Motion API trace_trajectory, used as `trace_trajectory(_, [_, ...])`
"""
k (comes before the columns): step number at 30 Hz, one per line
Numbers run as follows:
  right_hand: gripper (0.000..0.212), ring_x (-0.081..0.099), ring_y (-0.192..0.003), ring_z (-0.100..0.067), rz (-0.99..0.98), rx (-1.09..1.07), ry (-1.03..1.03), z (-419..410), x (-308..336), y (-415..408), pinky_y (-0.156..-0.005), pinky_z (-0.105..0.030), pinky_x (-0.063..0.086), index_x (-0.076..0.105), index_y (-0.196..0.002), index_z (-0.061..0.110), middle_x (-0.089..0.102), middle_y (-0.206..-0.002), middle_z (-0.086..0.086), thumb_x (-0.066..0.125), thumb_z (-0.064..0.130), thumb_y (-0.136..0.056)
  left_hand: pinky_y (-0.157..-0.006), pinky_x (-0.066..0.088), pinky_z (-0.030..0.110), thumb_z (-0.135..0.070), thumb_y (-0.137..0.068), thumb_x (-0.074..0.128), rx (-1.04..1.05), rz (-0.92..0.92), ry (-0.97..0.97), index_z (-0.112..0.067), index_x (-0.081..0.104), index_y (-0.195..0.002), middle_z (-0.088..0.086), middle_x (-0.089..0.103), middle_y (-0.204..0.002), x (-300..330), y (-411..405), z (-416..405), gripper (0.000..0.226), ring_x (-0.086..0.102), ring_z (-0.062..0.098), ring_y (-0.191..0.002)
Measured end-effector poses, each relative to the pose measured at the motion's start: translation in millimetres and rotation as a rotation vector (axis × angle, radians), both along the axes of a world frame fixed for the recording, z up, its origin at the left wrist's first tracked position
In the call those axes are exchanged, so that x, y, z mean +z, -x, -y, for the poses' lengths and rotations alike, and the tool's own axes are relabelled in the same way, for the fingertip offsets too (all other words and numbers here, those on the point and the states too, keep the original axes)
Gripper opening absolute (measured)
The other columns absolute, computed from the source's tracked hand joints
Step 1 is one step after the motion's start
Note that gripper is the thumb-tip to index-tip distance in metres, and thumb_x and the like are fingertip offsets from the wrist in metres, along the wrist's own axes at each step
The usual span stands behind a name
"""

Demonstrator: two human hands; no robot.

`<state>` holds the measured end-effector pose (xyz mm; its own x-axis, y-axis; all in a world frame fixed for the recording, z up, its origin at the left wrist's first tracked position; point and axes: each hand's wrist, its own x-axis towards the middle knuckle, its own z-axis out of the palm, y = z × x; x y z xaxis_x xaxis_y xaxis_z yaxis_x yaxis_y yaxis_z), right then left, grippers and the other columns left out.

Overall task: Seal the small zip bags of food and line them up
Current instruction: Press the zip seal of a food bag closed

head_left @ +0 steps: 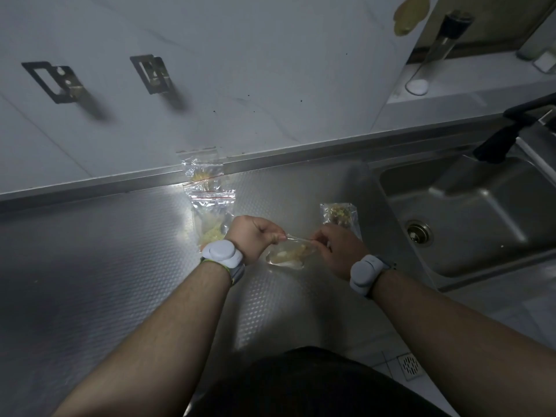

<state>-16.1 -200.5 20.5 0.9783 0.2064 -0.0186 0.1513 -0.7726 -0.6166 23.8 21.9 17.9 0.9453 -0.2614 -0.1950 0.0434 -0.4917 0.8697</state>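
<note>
A small clear zip bag point(287, 255) with pale food pieces hangs between my hands above the steel counter point(120, 266). My left hand point(255, 237) pinches the left end of its top strip and my right hand point(338, 248) pinches the right end. Two more zip bags with red lines lie in a row toward the wall: one point(210, 218) just past my left wrist, holding yellowish shreds, and one point(201, 174) against the counter's back edge. A fourth bag point(338, 216) with darker greenish food lies beyond my right hand.
A steel sink point(469, 212) with a drain point(418, 231) lies to the right, a dark faucet point(505, 136) over it. Two metal hooks point(54, 81) point(152, 73) hang on the tiled wall. A glass bottle point(433, 52) stands on the back-right ledge.
</note>
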Motion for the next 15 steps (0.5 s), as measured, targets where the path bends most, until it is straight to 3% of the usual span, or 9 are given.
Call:
trace_trajectory(3, [0.003, 0.052, -0.074, -0.010, 0.002, 0.000, -0.008, -3, 1, -2, -0.067, -0.015, 0.036, 0.063, -0.086, 0.013, 0.058, -0.081, 0.004, 0.062, 0.015, -0.085, -0.077, 0.057, 0.031, -0.023, -0.069, 0.083, 0.057, -0.022, 0.049, -0.033, 0.076, -0.069, -0.008, 0.073, -0.065, 4, 1, -4, 0.012, 0.069, 0.009, -0.068])
trace_trajectory(8, [0.009, 0.054, -0.072, -0.011, 0.004, -0.046, -0.017, -5, 4, -10, -0.067, -0.019, 0.038, 0.066, -0.084, 0.012, 0.065, -0.081, -0.003, 0.066, 0.021, -0.084, -0.065, 0.056, 0.025, -0.027, -0.060, 0.089, 0.176, -0.016, 0.096, -0.025, 0.077, -0.066, -0.006, 0.072, -0.064, 11, -1, -6, 0.014, 0.069, 0.012, -0.065])
trace_trajectory(12, [0.013, 0.054, -0.069, -0.010, -0.008, -0.067, -0.013, -8, 10, -20, -0.064, -0.018, 0.038, 0.066, -0.081, 0.015, 0.064, -0.077, 0.001, 0.067, 0.028, -0.083, -0.046, 0.042, 0.016, -0.028, -0.055, 0.092, 0.241, -0.018, 0.125, -0.016, 0.074, -0.062, -0.003, 0.069, -0.060, 14, -3, -11, 0.023, 0.055, 0.003, -0.048])
trace_trajectory(15, [0.015, 0.054, -0.067, -0.009, -0.039, -0.058, 0.003, -15, 15, -27, -0.059, -0.016, 0.035, 0.063, -0.078, 0.021, 0.061, -0.074, 0.006, 0.066, 0.035, -0.083, -0.044, 0.040, 0.016, -0.023, -0.055, 0.092, 0.248, -0.014, 0.163, -0.012, 0.070, -0.059, 0.003, 0.070, -0.065, 17, -2, -21, 0.025, 0.055, 0.005, -0.049])
